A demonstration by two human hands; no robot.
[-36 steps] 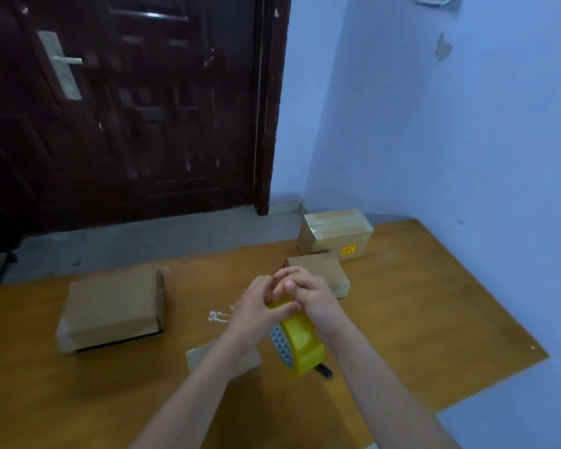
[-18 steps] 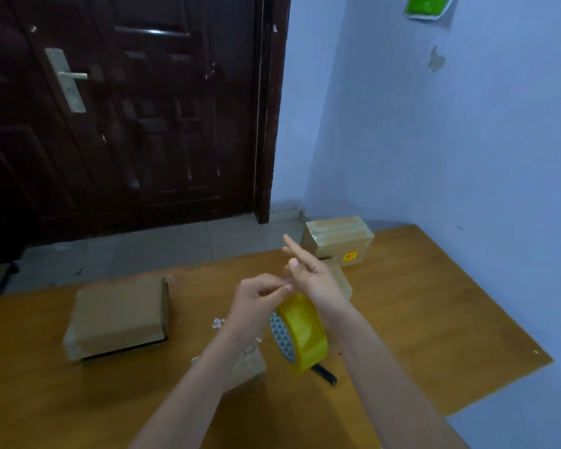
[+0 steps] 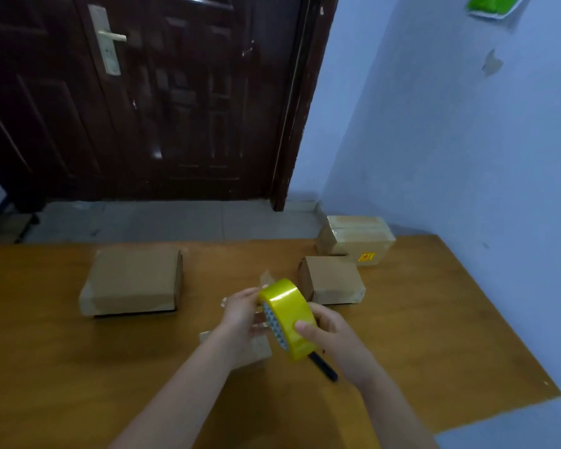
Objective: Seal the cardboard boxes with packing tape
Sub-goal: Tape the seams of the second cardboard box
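The yellow tape roll (image 3: 287, 319) is held upright on edge above the wooden table (image 3: 434, 319), in front of the small cardboard box (image 3: 332, 280). The right hand (image 3: 334, 338) grips the roll, thumb laid across its glossy outer band and fingers curled round behind it. The left hand (image 3: 240, 314) pinches at the roll's left side, where a pale, translucent strip of tape (image 3: 266, 278) appears to lift away; the exact fingertip contact is blurred.

The roll looks light and stiff, with a hard core, so a firm squeeze across its width should not deform it. Its shiny surface is probably slippery, and the safer hold is through the core or across the flat sides. The free end is thin, floppy and sticky, likely to fold onto itself, so it wants pinching at the very tip and keeping taut.

Just below the roll lies a smaller box (image 3: 256, 348), partly hidden by the left wrist. The flat wide box (image 3: 132, 280) sits left of the roll, and a taped box (image 3: 357, 238) lies beyond the small cardboard box.
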